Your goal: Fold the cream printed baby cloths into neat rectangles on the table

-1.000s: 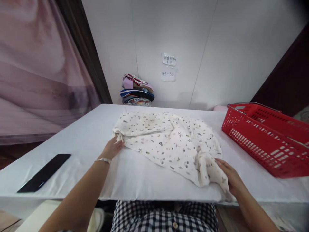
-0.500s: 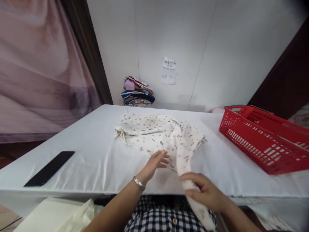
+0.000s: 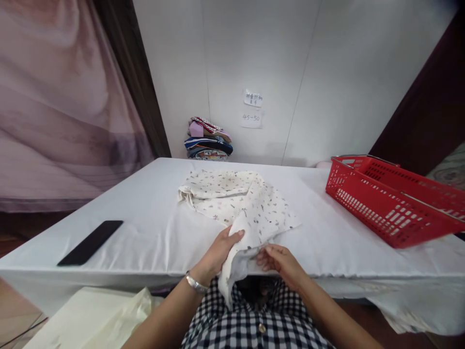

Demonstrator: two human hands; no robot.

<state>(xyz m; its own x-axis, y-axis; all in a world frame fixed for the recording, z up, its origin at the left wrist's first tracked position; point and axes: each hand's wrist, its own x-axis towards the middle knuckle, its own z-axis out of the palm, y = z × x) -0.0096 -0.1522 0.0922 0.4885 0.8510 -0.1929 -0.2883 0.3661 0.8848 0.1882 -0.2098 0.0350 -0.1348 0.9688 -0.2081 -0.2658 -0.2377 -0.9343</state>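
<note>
A white cloth with small dark prints (image 3: 267,211) lies rumpled on the table, its near part drawn to the front edge. My left hand (image 3: 222,249) grips this part with the thumb on top and the fingers hidden under it. A loose corner hangs over the table edge below that hand. My right hand (image 3: 279,261) has its fingers closed at the cloth's near edge, where the greyish underside shows. Whether the cloth is a garment or a plain sheet I cannot tell.
A black flat slab (image 3: 90,243) lies on the white-covered table (image 3: 145,213) at left. At the right stands a red plastic basket (image 3: 385,208). Folded cloths (image 3: 209,140) are stacked by the back wall, near paper notes (image 3: 252,118).
My left hand has gone from open to gripping the cloth. My right hand has let go of the hanging strip and moved left to the edge. The near part of the cloth has shifted left.
</note>
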